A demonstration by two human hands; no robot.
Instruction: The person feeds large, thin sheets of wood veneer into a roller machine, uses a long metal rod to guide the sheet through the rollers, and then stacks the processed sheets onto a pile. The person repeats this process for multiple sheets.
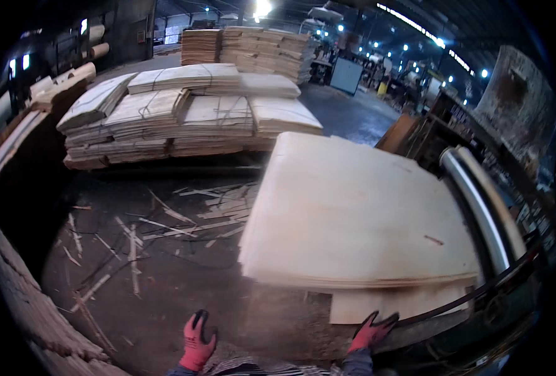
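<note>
A stack of pale wood veneer sheets (353, 207) lies in front of me to the right, its near edge slightly blurred. Below that edge, a lower veneer sheet (378, 304) sticks out toward me. My right hand (370, 332), in a red glove with dark fingertips, is at the near edge of this lower sheet with thumb and fingers apart; whether it touches the sheet I cannot tell. My left hand (198, 343), gloved alike, hangs over the floor left of the stack, fingers spread and nothing in them.
A machine with a shiny metal roller (475, 200) stands along the stack's right side. Tied veneer bundles (184, 113) lie piled at the back left, with taller stacks (262, 50) behind. Thin wood scraps (134, 250) litter the floor (184, 276) at left.
</note>
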